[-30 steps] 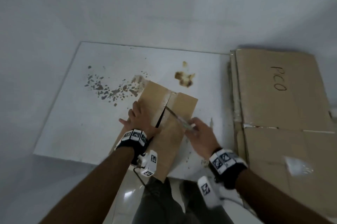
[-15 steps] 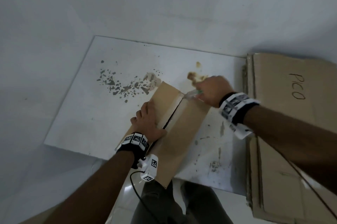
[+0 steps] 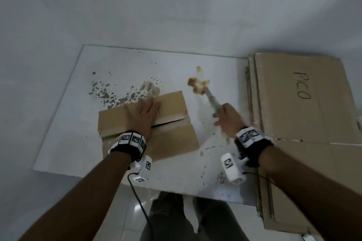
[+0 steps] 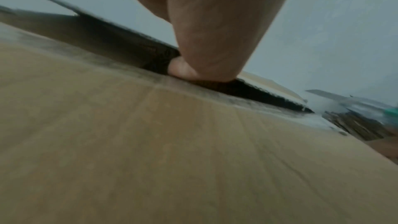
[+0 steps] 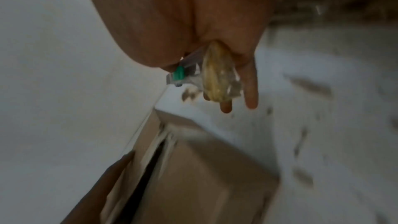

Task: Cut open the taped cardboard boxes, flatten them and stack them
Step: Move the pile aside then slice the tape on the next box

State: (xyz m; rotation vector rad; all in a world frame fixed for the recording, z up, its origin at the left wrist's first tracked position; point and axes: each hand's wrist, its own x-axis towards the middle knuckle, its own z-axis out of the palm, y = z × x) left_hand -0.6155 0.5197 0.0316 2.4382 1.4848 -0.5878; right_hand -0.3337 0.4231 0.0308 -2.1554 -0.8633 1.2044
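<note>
A brown cardboard box [image 3: 172, 138] lies on the white board [image 3: 74, 127], its top seam slit open into a dark gap [image 3: 168, 122]. My left hand [image 3: 144, 117] presses flat on the box top across the gap; in the left wrist view the thumb [image 4: 215, 40] touches the edge of the slit in the box [image 4: 150, 142]. My right hand [image 3: 228, 121] is to the right of the box, clear of it, and grips a clear cutter [image 3: 210, 98] with a green slider [image 5: 178, 72], blade pointing away from me. The box [image 5: 204, 176] is blurred below it.
A stack of flattened cardboard [image 3: 290, 99] marked "PICO" lies along the right side. The board carries grey spots [image 3: 109, 93] and a brown stain [image 3: 195, 83]. White walls close in at the back and left. My legs [image 3: 176, 217] are below the board's near edge.
The right hand drew the cutter along the seam to the box's far end, then off it to the right. The box has turned under the left hand to lie crosswise.
</note>
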